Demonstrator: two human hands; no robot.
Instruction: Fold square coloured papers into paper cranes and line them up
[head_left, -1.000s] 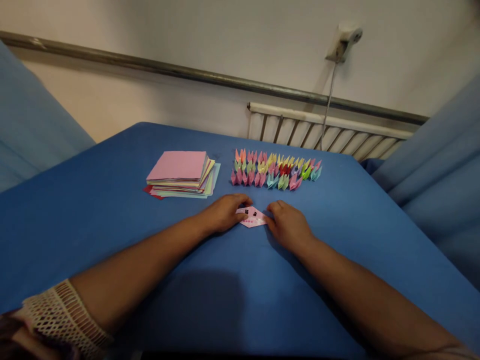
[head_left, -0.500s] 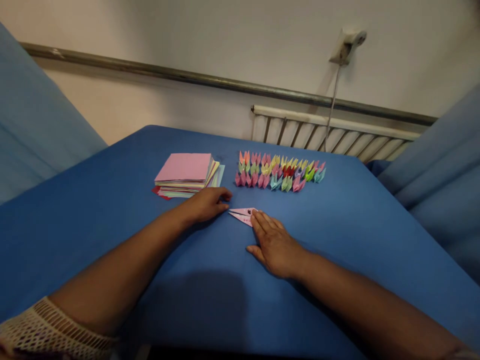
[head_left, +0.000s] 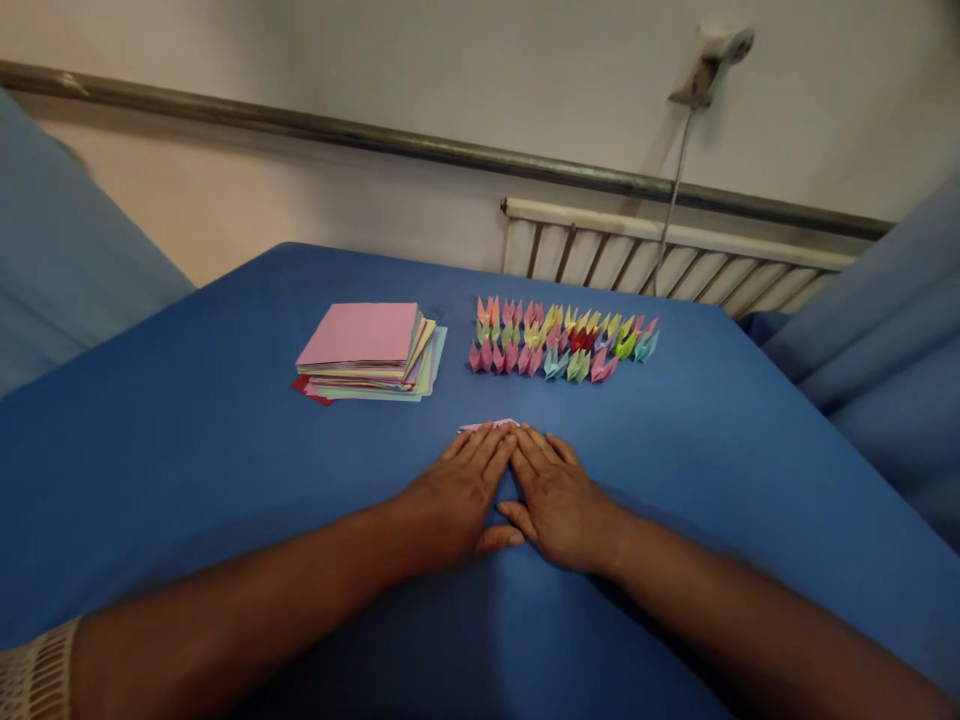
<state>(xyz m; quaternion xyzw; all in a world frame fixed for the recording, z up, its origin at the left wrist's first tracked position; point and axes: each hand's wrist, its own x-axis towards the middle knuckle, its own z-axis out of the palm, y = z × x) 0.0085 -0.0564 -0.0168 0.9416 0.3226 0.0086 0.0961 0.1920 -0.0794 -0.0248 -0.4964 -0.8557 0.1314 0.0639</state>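
Observation:
My left hand [head_left: 457, 495] and my right hand [head_left: 556, 497] lie flat side by side on the blue table [head_left: 187, 440], fingers stretched out and pressing down on a small folded pink paper [head_left: 489, 425]. Only the paper's far edge peeks out past my fingertips; the rest is hidden under my hands. Beyond them stand two rows of small folded paper pieces [head_left: 562, 340] in many colours, and to their left a stack of coloured square sheets [head_left: 367, 350] with a pink one on top.
A wall with a metal rail [head_left: 375, 140] runs behind the table, with a radiator [head_left: 675, 255] at the back right and a cable hanging from a wall socket [head_left: 709, 60]. Blue fabric [head_left: 885, 330] rises on both sides.
My left hand came over from the left and now lies flat beside the right on the pink paper. The paper, visible earlier, is now almost covered.

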